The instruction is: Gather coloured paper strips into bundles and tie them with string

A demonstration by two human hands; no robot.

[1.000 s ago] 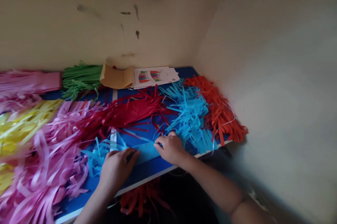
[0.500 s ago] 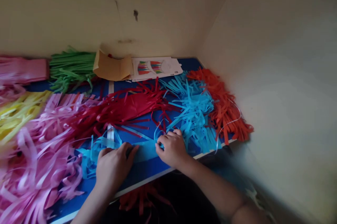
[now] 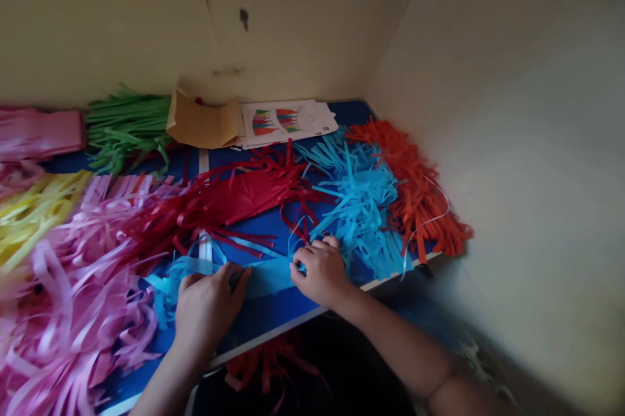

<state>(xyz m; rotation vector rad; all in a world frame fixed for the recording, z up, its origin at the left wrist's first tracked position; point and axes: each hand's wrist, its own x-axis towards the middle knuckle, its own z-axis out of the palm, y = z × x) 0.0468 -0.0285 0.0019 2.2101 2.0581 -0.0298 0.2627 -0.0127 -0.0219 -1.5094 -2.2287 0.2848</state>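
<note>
A light blue fringed paper strip [image 3: 268,278] lies across the blue table near its front edge. My left hand [image 3: 209,305] is closed on its left part, thumb and fingers curled at the paper. At the other end, my right hand [image 3: 322,273] is closed on the strip with bent fingers. Loose blue fringes [image 3: 170,282] spread out left of my left hand. Behind the hands lies a red fringed bundle [image 3: 244,194], and beyond my right hand a pile of blue fringed paper [image 3: 366,201].
Orange fringes [image 3: 424,208] with a white string lie at the right corner by the wall. Pink [image 3: 63,312], yellow [image 3: 39,208] and green [image 3: 131,123] fringes cover the left. A brown envelope [image 3: 205,123] and printed packet [image 3: 288,123] lie at the back.
The view has shifted slightly. Both hands keep nearly the same places on the blue strip, and the loose blue fringes by my left hand lie a little flatter.
</note>
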